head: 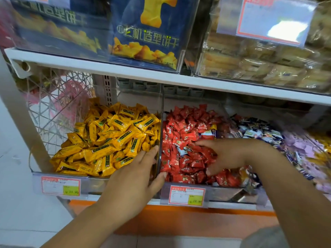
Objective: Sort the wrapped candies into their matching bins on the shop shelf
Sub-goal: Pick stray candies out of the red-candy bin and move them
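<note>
My spread right hand (225, 154) rests on red candies (180, 122); blue-white strays (207, 134) just beyond it need sorting; my left hand (136, 176) lies flat.

A shop: price tags (186, 195) front shelved candy bins (96, 183).

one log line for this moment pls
phase: sorting | left hand: flat across divider between yellow bin and red bin | right hand: spread on red candies, fingertips by stray white-blue candy
</note>
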`<state>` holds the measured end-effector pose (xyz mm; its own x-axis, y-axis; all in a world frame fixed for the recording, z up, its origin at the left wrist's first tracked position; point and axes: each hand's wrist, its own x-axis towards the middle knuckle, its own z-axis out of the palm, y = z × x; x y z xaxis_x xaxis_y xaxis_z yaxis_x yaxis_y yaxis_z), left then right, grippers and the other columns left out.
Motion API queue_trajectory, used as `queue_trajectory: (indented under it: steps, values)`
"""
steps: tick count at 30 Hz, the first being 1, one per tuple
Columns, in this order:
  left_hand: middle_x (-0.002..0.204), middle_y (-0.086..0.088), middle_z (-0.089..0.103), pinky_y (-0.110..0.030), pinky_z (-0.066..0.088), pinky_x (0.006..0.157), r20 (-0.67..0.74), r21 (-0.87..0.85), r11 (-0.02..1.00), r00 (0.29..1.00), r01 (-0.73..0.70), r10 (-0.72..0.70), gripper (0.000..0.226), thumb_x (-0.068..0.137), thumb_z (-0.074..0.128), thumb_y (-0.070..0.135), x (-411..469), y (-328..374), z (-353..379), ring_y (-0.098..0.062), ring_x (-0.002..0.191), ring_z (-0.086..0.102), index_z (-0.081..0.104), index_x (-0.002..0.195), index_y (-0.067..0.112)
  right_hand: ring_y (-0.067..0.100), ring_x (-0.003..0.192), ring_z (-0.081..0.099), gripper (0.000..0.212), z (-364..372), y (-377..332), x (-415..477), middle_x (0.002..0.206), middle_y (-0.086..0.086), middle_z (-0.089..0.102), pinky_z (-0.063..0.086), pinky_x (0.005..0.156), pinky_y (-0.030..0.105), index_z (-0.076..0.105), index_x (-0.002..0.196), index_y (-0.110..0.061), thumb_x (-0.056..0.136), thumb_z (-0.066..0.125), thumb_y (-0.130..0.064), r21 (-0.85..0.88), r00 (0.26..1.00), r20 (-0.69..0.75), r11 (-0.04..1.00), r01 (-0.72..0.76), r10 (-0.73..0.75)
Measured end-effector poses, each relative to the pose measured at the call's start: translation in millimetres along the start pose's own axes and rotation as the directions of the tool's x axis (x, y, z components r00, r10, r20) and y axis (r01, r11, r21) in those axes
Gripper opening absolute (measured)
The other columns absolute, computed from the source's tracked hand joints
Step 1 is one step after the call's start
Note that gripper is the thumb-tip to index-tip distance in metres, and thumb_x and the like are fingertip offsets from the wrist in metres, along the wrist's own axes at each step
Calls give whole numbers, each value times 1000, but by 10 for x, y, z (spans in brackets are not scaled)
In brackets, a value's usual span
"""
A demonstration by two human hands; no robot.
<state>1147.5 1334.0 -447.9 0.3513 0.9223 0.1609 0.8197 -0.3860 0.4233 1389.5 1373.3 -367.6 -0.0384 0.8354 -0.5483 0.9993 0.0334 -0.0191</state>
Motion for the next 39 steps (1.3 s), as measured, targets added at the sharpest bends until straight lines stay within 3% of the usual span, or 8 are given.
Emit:
queue_trajectory:
  steps: [6,13,21,26,29,31,35,39]
  values:
    - [122,19,40,-21,40,65,7,-19,1000,1000,1,-1,67,93,35,57,8,11,14,-3,84,53,7,151,40,28,127,43,107,83,21,215,149,7,22,45,98,33,8,149,-46,70,81,-46,-7,999,-25,999,-31,31]
    - [120,26,37,-14,32,54,8,-18,1000,1000,-4,5,68,90,33,61,0,16,23,8,69,46,10,151,41,23,137,34,111,144,55,281,156,0,24,36,107,31,8,151,-39,69,81,-48,119,1000,-17,993,21,-19]
    - [109,28,36,-15,32,52,-7,-59,998,1000,-9,9,67,88,35,59,0,10,29,8,73,49,13,150,43,15,104,50,65,256,92,285,122,-5,45,44,82,28,46,129,-35,75,80,-25,274,973,-213,950,152,-95]
    - [109,29,34,-15,35,55,-8,-62,998,1000,-9,9,68,89,36,59,-4,8,28,6,79,50,11,150,44,16,95,57,40,128,105,311,118,-3,52,46,71,23,53,103,-38,81,74,-12,359,885,-460,897,258,-70]
    - [110,28,35,-15,34,54,-3,-50,999,1000,-13,13,68,88,35,60,-10,10,29,4,78,49,11,150,44,13,87,59,42,-22,47,286,108,-4,59,42,66,19,58,118,-29,81,76,-20,444,775,-630,838,317,41]
    - [108,28,35,-15,33,52,-3,-46,999,1000,-11,11,67,88,35,60,-11,13,24,5,75,49,12,149,44,11,96,61,59,-58,-67,294,113,-5,63,43,80,20,55,131,-23,78,78,-32,487,723,-687,784,386,70]
    - [106,31,34,-15,34,51,6,-56,998,1000,-6,7,68,89,36,61,-7,5,21,11,77,50,9,149,45,14,125,50,87,22,-166,321,144,-6,44,41,107,38,36,143,-43,69,81,-49,518,857,-499,749,413,-129]
    - [103,37,32,-14,37,52,11,-68,998,1000,-9,10,69,90,36,61,-7,3,11,10,79,52,6,149,46,9,116,54,61,36,86,257,143,-7,47,48,86,20,41,140,-44,87,69,-35,506,873,-484,797,330,-54]
